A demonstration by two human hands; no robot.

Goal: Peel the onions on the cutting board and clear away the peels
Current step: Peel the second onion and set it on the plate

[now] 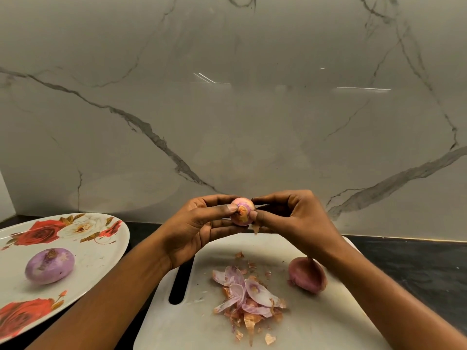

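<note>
Peeling in progress: small pink-red onion with part of its papery skin on (241, 211) is held in the air at frame centre, above the far edge of the white plastic cutting board (316, 322). Left hand (199, 228) cradles it, fingers curled behind, thumb pressed on the front. Right hand (285, 213) pinches a flap of dry skin at the onion's lower right side; a torn strip hangs below the fingertips.

Unpeeled dark red onion (307, 275) lies on the board at right, partly behind the right forearm. Heap of purple and tan onion peels (249, 298) sits mid-board. Peeled pale purple onion (49, 266) rests on the rose-patterned oval plate (106, 251), lower left.

Handling judgement: bulb light and firm, bared layer probably slick, so support from behind. Skin brittle and tears in bits; best lifted at the root or tip end where it curls free
</note>
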